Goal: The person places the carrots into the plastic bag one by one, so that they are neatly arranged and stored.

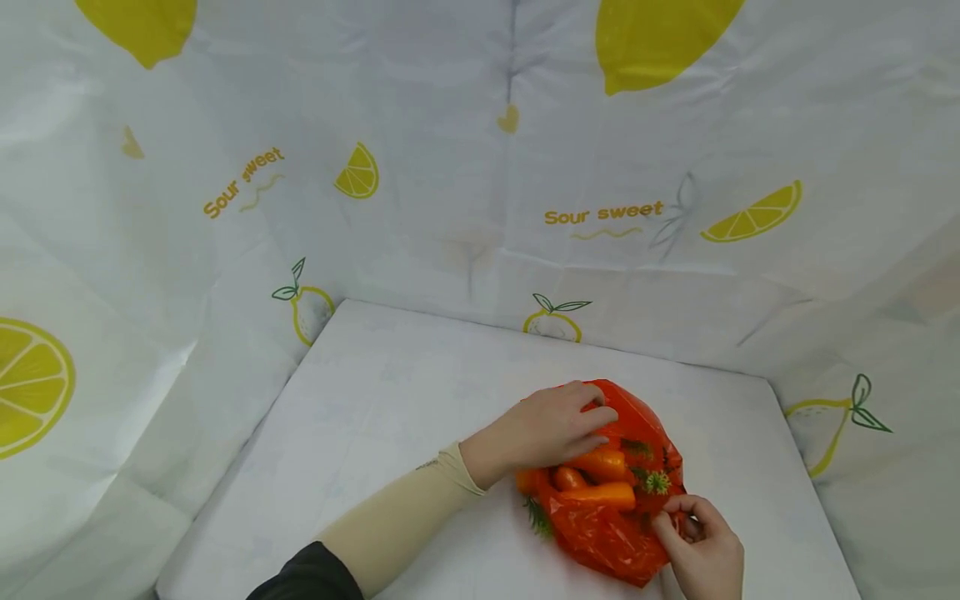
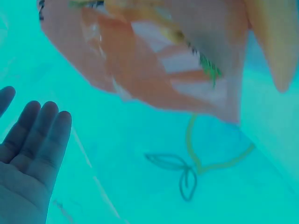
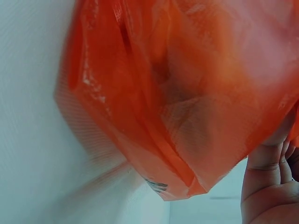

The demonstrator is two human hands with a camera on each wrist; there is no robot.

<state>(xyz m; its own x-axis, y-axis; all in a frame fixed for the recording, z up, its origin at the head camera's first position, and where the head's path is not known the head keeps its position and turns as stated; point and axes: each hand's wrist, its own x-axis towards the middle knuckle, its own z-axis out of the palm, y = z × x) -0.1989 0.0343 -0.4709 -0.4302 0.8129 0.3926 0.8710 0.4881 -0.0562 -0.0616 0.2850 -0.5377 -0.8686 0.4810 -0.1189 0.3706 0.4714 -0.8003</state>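
Note:
A thin red plastic bag (image 1: pixel 607 546) lies on the white table, its mouth spread open. Several orange carrots (image 1: pixel 606 496) with green tops (image 1: pixel 657 482) are in it, and some stick out at the left side. Over the bag's far part is my left hand (image 1: pixel 551 425), its fingers slightly bent and spread. In the left wrist view that hand (image 2: pixel 32 158) shows straight fingers, apart from the bag (image 2: pixel 145 79), with nothing held. My right hand (image 1: pixel 708 546) pinches the bag's near right edge. The right wrist view has the thumb (image 3: pixel 266 172) against the red plastic (image 3: pixel 140 121).
The white tabletop (image 1: pixel 375 400) extends left of and behind the bag. Around it hangs a white sheet (image 1: pixel 435 167) with lemon prints, forming walls at the back and both sides.

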